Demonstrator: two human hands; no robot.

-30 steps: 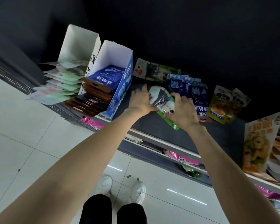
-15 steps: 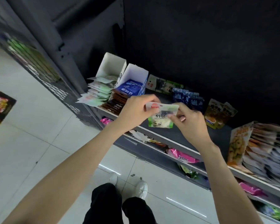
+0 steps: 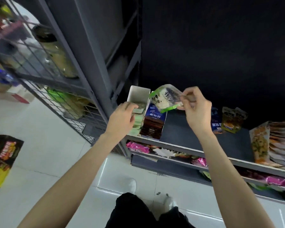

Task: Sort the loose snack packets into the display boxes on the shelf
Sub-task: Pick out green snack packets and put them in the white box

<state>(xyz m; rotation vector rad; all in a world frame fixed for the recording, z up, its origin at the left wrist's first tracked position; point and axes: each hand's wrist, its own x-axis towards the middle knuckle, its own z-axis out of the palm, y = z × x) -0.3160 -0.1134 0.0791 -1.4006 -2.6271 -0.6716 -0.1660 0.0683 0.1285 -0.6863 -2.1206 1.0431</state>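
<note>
Right hand (image 3: pixel 196 111) pinches the green-edged packet (image 3: pixel 165 100), left hand (image 3: pixel 123 117) rests loosely curled on the white box's stack (image 3: pixel 139 111); we should slide it flat in toward 10 o'clock.

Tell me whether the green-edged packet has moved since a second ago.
Yes. The green-edged packet, then low on the shelf right of the blue display box, is now lifted above that box in the right hand.

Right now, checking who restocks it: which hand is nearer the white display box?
Left. The left hand rests on the packets in the white display box; the right hand holds a green-edged packet off to its right.
</note>
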